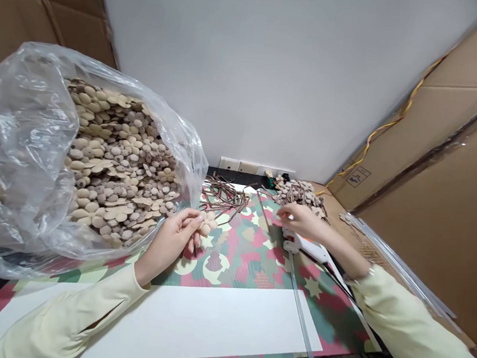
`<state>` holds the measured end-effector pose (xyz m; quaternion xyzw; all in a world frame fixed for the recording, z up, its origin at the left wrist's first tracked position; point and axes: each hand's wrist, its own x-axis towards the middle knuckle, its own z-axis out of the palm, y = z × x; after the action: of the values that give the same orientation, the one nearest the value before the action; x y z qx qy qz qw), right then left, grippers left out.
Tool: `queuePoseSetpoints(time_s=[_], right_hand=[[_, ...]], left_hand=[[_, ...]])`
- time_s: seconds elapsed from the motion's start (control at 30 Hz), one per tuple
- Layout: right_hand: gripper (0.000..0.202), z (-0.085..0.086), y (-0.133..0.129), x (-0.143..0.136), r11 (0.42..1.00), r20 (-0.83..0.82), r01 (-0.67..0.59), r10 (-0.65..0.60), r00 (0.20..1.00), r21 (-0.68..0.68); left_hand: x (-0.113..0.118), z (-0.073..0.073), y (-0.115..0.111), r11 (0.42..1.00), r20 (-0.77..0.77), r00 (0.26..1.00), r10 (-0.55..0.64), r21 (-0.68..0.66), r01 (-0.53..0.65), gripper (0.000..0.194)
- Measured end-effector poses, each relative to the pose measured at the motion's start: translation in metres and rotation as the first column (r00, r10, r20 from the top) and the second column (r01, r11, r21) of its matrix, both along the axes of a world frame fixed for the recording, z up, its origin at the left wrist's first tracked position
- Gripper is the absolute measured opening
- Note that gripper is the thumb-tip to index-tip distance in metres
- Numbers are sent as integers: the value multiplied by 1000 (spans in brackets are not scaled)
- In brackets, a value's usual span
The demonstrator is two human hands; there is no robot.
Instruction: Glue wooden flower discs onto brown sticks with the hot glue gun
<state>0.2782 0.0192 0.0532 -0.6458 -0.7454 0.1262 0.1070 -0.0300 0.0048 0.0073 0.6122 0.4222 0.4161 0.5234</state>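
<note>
My left hand point(176, 239) pinches a beige flower-shaped piece point(207, 224) with rounded petals between thumb and fingers. A short dark stick end pokes out below those fingers. To the right, my right hand point(302, 221) is curled with its fingertips together, above a white glue gun point(310, 249). Whatever sits in its fingertips is too small to make out. A long translucent glue stick point(299, 309) sticks out of the gun toward the table's front edge. Behind my left hand lies a heap of thin brown stems point(226, 196). Beyond my right hand is a pile of flower pieces with stems point(300, 193).
A large clear plastic bag point(26, 108) full of beige and brownish flower pieces point(126, 162) stands at left. White paper point(208, 322) covers the front of the patterned tabletop point(239, 263). Spare glue sticks point(402, 268) lie beside cardboard point(443, 193) at right. Sockets point(248, 167) line the wall.
</note>
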Motion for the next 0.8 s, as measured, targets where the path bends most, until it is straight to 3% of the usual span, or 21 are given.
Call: queuePoseSetpoints(time_s=[0.13,0.27,0.47,0.67,0.8], right_hand=[[18,-33,43,-22,993,-28,108,-109,994,-48],[20,-54,63,-16,974,-81,181,-193,978,-135],[31,-46,72,-9,938,-142,242,-282,949,-251],[30,-47,81,-27,924,-184,305,-350,919,-230],[31,-43,77,-36,938,-243,272,-321,916,-215]], left_hand=[[1,2,-1,1000,-11,1000,8,-12,-8,26],[1,2,-1,1000,-20,1000,18,-6,-18,26],[-1,1,-1,1000,-14,1000,18,10,-17,27],[2,6,-3,1000,14,1000,19,5,-19,28],[1,2,-3,1000,14,1000,5,21,-5,27]])
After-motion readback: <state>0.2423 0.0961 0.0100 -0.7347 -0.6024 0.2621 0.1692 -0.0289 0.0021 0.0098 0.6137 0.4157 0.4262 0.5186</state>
